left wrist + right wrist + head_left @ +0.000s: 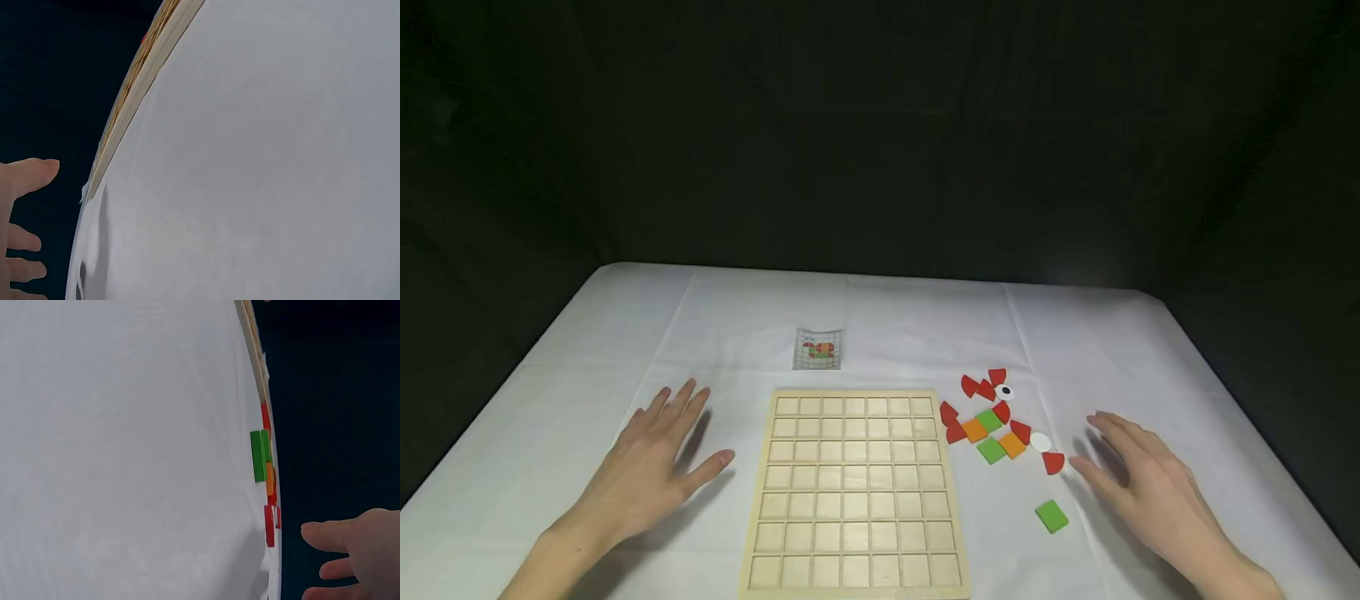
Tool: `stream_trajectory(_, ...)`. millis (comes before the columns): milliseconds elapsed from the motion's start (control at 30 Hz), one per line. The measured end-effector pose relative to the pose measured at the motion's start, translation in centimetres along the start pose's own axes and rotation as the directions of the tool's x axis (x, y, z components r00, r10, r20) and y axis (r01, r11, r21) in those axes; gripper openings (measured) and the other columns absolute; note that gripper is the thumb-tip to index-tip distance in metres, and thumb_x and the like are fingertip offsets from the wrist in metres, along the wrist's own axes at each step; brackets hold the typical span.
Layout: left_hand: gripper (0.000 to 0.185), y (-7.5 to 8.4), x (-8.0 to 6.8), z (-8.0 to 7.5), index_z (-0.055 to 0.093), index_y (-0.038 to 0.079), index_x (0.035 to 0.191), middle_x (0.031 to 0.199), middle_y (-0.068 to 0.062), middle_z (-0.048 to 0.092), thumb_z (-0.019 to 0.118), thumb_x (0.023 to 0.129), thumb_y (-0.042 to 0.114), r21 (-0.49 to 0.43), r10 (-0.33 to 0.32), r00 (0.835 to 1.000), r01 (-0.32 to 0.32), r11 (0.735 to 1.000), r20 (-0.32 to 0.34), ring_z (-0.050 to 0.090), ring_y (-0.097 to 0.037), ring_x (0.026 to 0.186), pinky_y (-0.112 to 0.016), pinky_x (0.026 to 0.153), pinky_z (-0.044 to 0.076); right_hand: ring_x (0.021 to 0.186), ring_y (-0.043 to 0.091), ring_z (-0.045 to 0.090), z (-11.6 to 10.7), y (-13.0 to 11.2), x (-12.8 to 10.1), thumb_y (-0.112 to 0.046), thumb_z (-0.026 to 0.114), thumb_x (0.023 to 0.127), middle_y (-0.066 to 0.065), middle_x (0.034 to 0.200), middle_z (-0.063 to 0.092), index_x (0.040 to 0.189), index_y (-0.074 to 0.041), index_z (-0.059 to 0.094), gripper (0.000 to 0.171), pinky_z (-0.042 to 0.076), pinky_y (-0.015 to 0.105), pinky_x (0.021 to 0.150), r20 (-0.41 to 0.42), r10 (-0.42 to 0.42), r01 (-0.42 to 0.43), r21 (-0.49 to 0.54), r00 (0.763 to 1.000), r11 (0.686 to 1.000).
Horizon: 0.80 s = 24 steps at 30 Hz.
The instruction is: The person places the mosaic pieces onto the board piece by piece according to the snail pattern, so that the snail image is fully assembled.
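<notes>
In the head view a pale wooden grid board (pixel 853 478) lies at the front middle, its squares bare. My left hand (pixel 647 467) hovers left of it, fingers spread and holding nothing. To the right of the pieces, my right hand (pixel 1150 483) is held with relaxed fingers and nothing in them. Nearest to it are a red quarter-circle piece (pixel 1053 463) and a green square tile (pixel 1052 517). Between board and right hand lie several red pieces, an orange tile (pixel 1012 446), another green tile (pixel 991 451), a white disc (pixel 1040 442) and an eye disc (pixel 1004 392).
A small pattern card (pixel 817 349) with a coloured picture on a grid lies behind the board. White cloth (pixel 715 317) covers the table, and a black curtain (pixel 880 142) hangs behind and at both sides.
</notes>
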<state>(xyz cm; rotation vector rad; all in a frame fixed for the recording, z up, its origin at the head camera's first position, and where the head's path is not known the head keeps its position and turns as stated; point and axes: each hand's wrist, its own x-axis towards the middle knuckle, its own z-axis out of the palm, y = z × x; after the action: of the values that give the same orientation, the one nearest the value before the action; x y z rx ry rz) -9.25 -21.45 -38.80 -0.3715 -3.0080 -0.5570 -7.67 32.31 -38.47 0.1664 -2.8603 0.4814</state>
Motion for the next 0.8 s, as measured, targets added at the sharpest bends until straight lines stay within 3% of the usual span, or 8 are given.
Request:
stream_trajectory(167,0.089,0.8,0.2,0.8,0.035,0.004,0.155,0.162,-0.018,0.030,0.056,0.093,0.065,-0.075,0.049,0.998,-0.047,0.996,0.029,0.023,-0.045,0.149,-0.066,0.116,0.022,0.111,0.039,0.058,0.5,-0.6,0.2,-0.021,0.086,0.078,0.018,0.121,0.065,0.121,-0.004,0.066,0.050,0.050,0.064,0.088,-0.050,-0.041,0.042,0.028,0.998,0.999)
stream_trajectory(300,0.090,1.5,0.2,1.5,0.037,0.005,0.153,0.161,-0.014,0.033,0.058,0.091,0.066,-0.138,0.061,0.996,-0.053,0.989,0.058,0.024,-0.042,0.149,-0.066,0.115,0.024,0.099,0.031,0.062,0.9,-1.1,0.2,-0.019,0.089,0.073,0.011,0.109,0.069,0.113,-0.005,0.072,0.045,0.056,0.056,0.083,-0.027,-0.033,0.034,0.024,0.999,0.999)
stream_trajectory(367,0.091,1.6,0.2,1.9,0.038,0.005,0.153,0.161,-0.012,0.033,0.059,0.090,0.067,-0.163,0.064,0.996,-0.052,0.985,0.070,0.023,-0.041,0.150,-0.067,0.115,0.023,0.090,0.025,0.061,1.3,-1.3,0.2,-0.020,0.090,0.072,0.007,0.103,0.069,0.108,-0.007,0.074,0.042,0.059,0.047,0.077,-0.018,-0.029,0.029,0.018,0.999,0.999)
stream_trajectory(533,0.093,1.6,0.2,2.7,0.039,0.003,0.152,0.162,-0.010,0.033,0.064,0.088,0.064,-0.213,0.090,0.993,-0.072,0.974,0.078,0.018,-0.037,0.152,-0.061,0.121,0.015,0.083,0.018,0.055,2.1,-1.5,0.4,-0.025,0.091,0.071,0.003,0.098,0.066,0.103,-0.008,0.076,0.039,0.057,0.032,0.068,0.012,-0.009,0.009,0.001,1.000,1.000)
stream_trajectory(800,0.083,1.8,0.1,3.7,0.045,0.003,0.149,0.163,-0.011,0.031,0.066,0.090,0.058,-0.257,0.147,0.988,-0.130,0.958,0.046,0.014,-0.041,0.153,-0.064,0.121,0.004,0.083,0.017,0.053,3.3,-1.9,0.3,-0.019,0.089,0.074,0.002,0.098,0.063,0.101,-0.009,0.077,0.032,0.053,0.024,0.062,-0.021,-0.044,0.044,0.017,0.999,0.999)
